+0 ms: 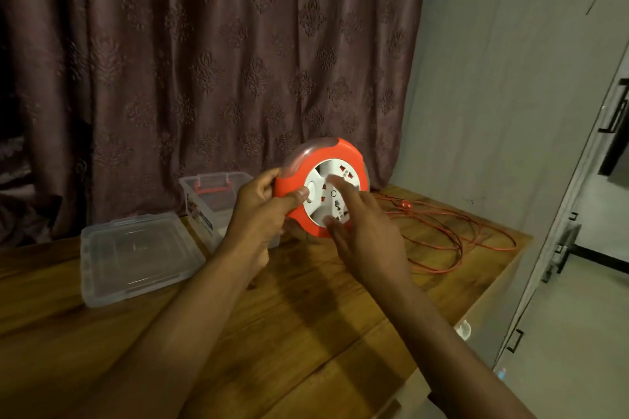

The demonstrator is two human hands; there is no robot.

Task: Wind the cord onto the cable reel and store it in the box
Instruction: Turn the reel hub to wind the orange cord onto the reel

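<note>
Left hand (263,204) gripped the orange cable reel (321,187) by its rim, held upright above the worktop (306,309). Right hand (360,228), fingers extended, touched the white hub. Cord (452,231) lay loose at right; box (207,194) open behind, lid (136,253) beside it.

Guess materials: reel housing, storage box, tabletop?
Cable reel: looks like moulded plastic, glossy orange rim, white hub, clear segment on top.
Box: clear thin plastic, see-through walls; matching lid lies beside it.
Table: wood or wood-look laminate, visible grain, satin sheen; can't tell which.
</note>
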